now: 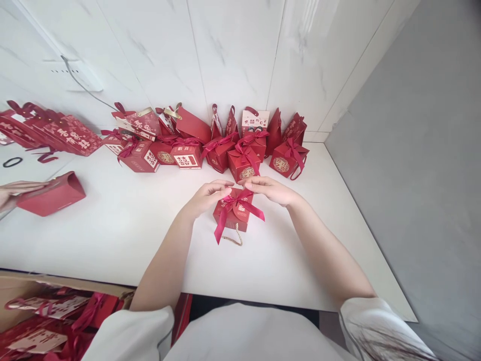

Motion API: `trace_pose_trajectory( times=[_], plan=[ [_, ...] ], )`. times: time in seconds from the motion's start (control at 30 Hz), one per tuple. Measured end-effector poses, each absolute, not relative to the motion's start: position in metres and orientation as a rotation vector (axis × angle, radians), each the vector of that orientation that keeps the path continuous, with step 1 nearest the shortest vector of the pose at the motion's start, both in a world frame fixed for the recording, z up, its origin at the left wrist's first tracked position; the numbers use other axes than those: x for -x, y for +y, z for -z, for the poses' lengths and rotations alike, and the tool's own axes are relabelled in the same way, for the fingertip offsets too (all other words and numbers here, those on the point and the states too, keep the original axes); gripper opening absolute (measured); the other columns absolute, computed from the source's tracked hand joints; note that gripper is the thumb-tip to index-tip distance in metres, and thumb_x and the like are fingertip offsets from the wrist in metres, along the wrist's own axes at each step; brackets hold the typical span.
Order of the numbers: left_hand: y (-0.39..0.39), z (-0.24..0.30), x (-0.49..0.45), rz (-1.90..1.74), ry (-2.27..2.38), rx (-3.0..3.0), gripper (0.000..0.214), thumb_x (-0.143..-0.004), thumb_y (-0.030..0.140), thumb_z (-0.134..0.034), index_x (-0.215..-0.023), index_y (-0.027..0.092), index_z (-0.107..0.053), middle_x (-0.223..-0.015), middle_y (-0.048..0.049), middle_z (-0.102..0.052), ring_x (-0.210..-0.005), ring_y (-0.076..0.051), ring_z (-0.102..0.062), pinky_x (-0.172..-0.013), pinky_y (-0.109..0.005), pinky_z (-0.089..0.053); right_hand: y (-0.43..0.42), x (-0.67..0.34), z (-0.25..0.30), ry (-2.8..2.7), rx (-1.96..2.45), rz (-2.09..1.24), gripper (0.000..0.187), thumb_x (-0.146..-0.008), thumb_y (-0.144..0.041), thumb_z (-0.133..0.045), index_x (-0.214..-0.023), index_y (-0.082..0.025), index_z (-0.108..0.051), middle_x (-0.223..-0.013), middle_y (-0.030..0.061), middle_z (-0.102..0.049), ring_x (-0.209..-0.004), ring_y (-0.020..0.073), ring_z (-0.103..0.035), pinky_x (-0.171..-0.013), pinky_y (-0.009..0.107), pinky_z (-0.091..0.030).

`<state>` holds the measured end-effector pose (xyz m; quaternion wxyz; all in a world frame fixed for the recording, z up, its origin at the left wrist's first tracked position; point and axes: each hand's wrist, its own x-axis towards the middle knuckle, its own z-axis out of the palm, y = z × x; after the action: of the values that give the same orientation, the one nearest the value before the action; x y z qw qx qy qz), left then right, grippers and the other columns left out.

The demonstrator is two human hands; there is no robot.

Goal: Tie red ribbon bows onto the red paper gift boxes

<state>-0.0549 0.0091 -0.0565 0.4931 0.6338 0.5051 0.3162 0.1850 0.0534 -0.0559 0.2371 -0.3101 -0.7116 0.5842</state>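
Observation:
A small red gift box point(233, 220) stands on the white table in front of me. A magenta ribbon point(222, 220) is tied in a bow on its top, with two tails hanging over the front. A twisted gold cord handle point(237, 240) lies at the box's near side. My left hand point(211, 196) is at the bow's left, thumb and fingers closed on the ribbon. On the other side my right hand point(268, 189) pinches the ribbon near the top right of the box. The loops are partly hidden by my fingers.
Several red gift boxes point(187, 154) with ribbons line the tiled wall. Red bags point(71, 134) lean at the left. Another person's hand point(11, 193) holds a red box point(52, 195). A carton point(22, 283) of red packages stands lower left; a grey wall point(413, 150) is at right.

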Motion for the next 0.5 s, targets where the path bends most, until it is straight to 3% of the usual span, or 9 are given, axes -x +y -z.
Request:
trace_pose_trajectory(
  times=[0.1, 0.2, 0.33, 0.5],
  plan=[
    [0.006, 0.056, 0.049, -0.820, 1.290, -1.566, 0.031, -0.082, 0.051, -0.065, -0.080, 0.021, -0.057, -0.136, -0.0047, -0.058, -0.132, -0.026, -0.049, -0.113, -0.047, -0.033, 0.053, -0.189, 0.054, -1.918, 1.012, -1.387, 0.037, -0.088, -0.057, -0.057, -0.098, -0.022, -0.061, -0.100, 0.0028, -0.062, -0.091, 0.0184, -0.057, -0.084, 0.034, -0.044],
    [0.004, 0.055, 0.045, -0.801, 1.279, -1.612, 0.029, -0.079, 0.045, -0.069, -0.090, 0.022, -0.054, -0.135, -0.0050, -0.058, -0.129, -0.025, -0.051, -0.113, -0.046, -0.033, 0.053, -0.198, 0.050, -2.015, 1.253, -1.296, 0.045, -0.086, -0.064, -0.053, -0.084, -0.020, -0.062, -0.090, 0.0039, -0.063, -0.076, 0.0177, -0.059, -0.074, 0.033, -0.045],
    [0.003, 0.057, 0.042, -0.736, 1.227, -1.600, 0.034, -0.075, 0.044, -0.072, -0.091, 0.021, -0.053, -0.131, -0.0062, -0.057, -0.111, -0.024, -0.061, -0.095, -0.040, -0.049, 0.050, -0.207, 0.040, -2.271, 1.104, -1.659, 0.050, -0.084, -0.066, -0.055, -0.071, -0.018, -0.066, -0.079, 0.0045, -0.067, -0.071, 0.0171, -0.060, -0.070, 0.031, -0.044],
    [0.004, 0.060, 0.040, -0.708, 1.226, -1.538, 0.033, -0.076, 0.044, -0.070, -0.092, 0.022, -0.051, -0.094, 0.0006, -0.061, -0.082, -0.016, -0.062, -0.075, -0.031, -0.051, 0.047, -0.202, 0.039, -2.445, 0.910, -1.691, 0.039, -0.079, -0.055, -0.065, -0.067, -0.018, -0.065, -0.067, -0.0015, -0.060, -0.059, 0.0109, -0.045, -0.055, 0.026, -0.033]
  ],
)
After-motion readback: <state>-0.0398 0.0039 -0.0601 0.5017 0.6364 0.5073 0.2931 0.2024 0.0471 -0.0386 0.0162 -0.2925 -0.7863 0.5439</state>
